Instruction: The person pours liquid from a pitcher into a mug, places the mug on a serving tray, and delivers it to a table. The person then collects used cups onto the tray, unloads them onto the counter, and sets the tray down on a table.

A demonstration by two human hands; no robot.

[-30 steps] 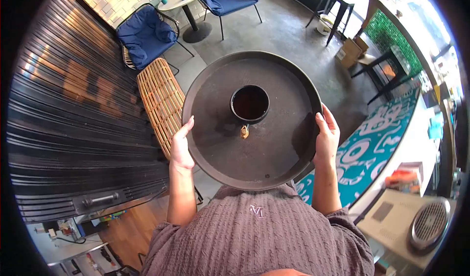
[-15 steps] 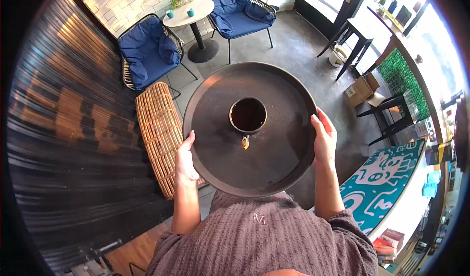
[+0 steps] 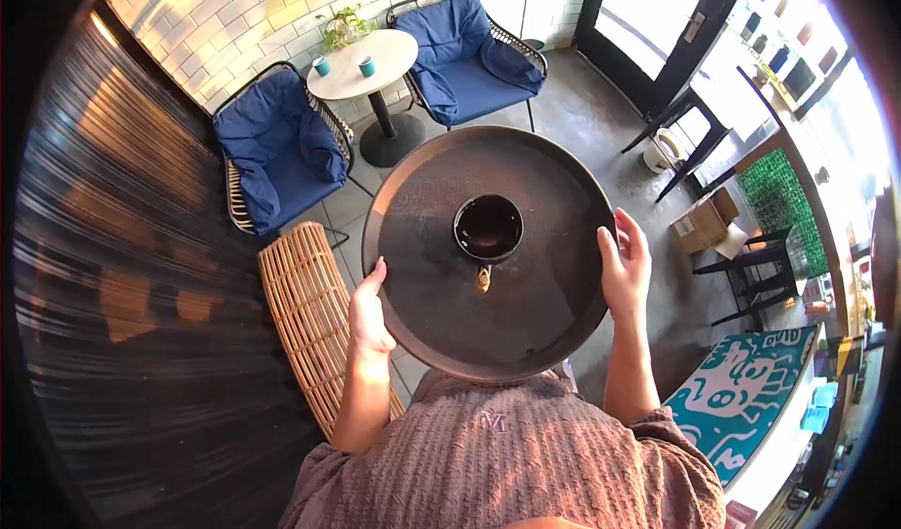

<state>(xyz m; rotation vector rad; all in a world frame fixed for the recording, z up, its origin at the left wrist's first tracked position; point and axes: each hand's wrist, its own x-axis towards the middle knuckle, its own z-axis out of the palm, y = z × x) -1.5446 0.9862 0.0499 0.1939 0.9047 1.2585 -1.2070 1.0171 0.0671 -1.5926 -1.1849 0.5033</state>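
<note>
In the head view I see the left hand (image 3: 372, 315) and the right hand (image 3: 627, 264) at opposite sides of a round dark tray (image 3: 450, 327). On it stands one dark cup (image 3: 488, 228) with liquid inside, its gold-coloured handle (image 3: 483, 278) toward the person.

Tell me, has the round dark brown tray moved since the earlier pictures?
Yes, the tray has moved forward, closer to the round white-topped table.

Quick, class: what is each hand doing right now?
Left hand: holding the left edge of the round tray, thumb on the rim.
Right hand: holding the tray's right edge, thumb on the rim.
</note>
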